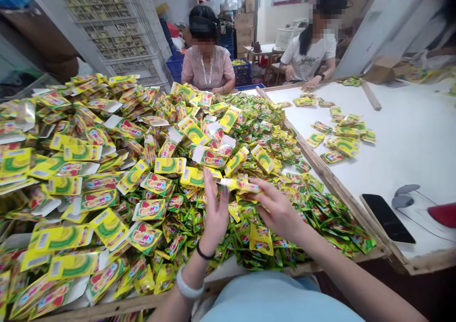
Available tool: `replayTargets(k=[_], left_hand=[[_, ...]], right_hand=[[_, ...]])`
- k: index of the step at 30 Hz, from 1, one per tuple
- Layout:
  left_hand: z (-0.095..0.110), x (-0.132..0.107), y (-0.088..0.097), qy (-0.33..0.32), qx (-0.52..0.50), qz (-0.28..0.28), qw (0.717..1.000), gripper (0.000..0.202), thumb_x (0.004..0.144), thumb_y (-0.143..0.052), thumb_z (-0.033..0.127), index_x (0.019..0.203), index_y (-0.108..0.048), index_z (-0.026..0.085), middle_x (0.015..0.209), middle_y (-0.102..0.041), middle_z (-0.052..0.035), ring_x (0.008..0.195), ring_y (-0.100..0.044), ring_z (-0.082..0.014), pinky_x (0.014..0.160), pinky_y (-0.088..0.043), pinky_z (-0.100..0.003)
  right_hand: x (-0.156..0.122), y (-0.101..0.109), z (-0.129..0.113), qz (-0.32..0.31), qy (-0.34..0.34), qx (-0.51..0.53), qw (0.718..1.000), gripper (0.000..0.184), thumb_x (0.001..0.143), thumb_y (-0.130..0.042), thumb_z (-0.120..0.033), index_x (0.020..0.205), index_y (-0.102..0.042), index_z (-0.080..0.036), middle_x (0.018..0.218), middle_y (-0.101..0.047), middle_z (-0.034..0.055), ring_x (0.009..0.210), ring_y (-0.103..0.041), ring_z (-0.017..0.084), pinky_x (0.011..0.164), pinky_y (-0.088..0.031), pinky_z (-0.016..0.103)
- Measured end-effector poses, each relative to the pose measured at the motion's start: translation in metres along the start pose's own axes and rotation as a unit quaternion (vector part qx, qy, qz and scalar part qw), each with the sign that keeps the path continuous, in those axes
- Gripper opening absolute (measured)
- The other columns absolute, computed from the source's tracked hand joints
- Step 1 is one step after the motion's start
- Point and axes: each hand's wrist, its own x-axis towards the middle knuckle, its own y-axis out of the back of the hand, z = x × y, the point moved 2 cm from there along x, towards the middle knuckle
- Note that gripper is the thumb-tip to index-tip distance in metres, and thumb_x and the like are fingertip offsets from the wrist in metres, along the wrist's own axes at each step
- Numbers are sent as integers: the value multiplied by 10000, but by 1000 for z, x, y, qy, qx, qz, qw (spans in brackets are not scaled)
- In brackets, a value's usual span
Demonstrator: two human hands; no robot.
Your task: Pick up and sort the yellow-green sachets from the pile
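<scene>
A small yellow cardboard box point(238, 184) is held nearly level between my two hands, above the packets. My left hand point(215, 215) grips its left end, with the fingers pointing up and partly hiding that end. My right hand point(280, 210) is closed on the right end, thumb and fingers bent around it. Yellow material below the right fingertips is too blurred to tell apart. Beneath the hands lies a heap of small green and yellow sealed packets point(261, 239). To the left is a large pile of yellow printed boxes point(107, 227), many with white flaps open.
A wooden strip point(320, 165) divides the heap from a white tabletop point(409, 137). On that side lie filled-looking packs point(344, 144), a phone point(386, 217) and a corded grey object point(404, 196). Two people point(208, 65) sit across the table. Stacked white crates point(107, 27) stand back left.
</scene>
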Motion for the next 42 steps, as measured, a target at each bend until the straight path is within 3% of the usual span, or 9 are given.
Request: replayTargets(k=[5,8,14,20,25,30,36,40,42], left_hand=[[-5,-13,-6,185,-225,18,956,418,860,-486,402,1223,-520,197,1242,-562,-87,1226,-457,-215,1063,-313,-359],[0,-3,7,197,-295,49,934,307,790,-572,325,1054,-590,170,961,-655,-57,972,-607,-204,892,-451,-335],[12,-20,1,213,-166,-201,942,254,673,-710,323,811,-597,142,675,-590,0,596,-532,-122,595,-451,-247],[23,-35,-4,177,-52,-313,932,271,686,-692,249,910,-581,145,742,-583,7,677,-515,-125,628,-432,-232],[19,-50,-3,174,-11,-370,913,446,672,-676,168,1101,-552,181,1054,-608,-22,961,-544,-192,847,-428,-284],[9,-61,-2,223,-62,-409,883,614,646,-705,169,1201,-444,177,1095,-559,-44,971,-534,-185,851,-436,-301],[18,-60,-10,189,-88,-439,874,821,667,-699,173,1351,-247,212,1168,-537,-77,1067,-534,-211,936,-417,-345],[11,-32,-3,71,59,-335,938,642,779,-615,234,1349,-321,259,1270,-492,-92,1174,-471,-227,1019,-355,-384],[-2,-15,0,-33,175,-291,940,422,834,-484,143,1244,-475,246,1266,-510,-79,1212,-426,-215,1069,-287,-406]], right_hand=[[-16,-18,-37,-14,110,-54,992,264,858,-435,-54,1059,-585,-135,1353,-453,147,1305,-334,305,1044,-339,532],[-15,8,-40,-6,9,91,996,227,853,-507,-102,1054,-583,-176,1129,-602,115,1082,-553,242,899,-488,421],[27,55,-26,69,-117,387,912,231,831,-592,-173,1045,-532,-238,948,-589,30,854,-612,152,728,-531,278],[31,50,-41,-190,-51,166,966,241,836,-512,-68,1005,-617,-204,865,-564,36,777,-558,137,680,-448,249],[5,55,-49,-297,-58,133,944,243,856,-501,-97,1053,-594,-204,983,-574,63,830,-562,146,719,-454,249],[-12,52,-39,-203,-87,262,939,149,900,-496,-177,1000,-605,-195,980,-609,53,900,-573,125,780,-449,226],[-31,40,-43,-253,-76,279,923,186,921,-453,-196,1013,-614,-188,985,-627,54,946,-578,137,830,-458,247],[-38,77,6,-10,-131,9,991,169,899,-477,-204,988,-620,-221,1088,-604,80,971,-578,201,818,-458,315],[-39,91,30,104,-183,-171,963,299,864,-543,-252,1160,-558,-214,1250,-530,119,1073,-531,282,883,-417,400]])
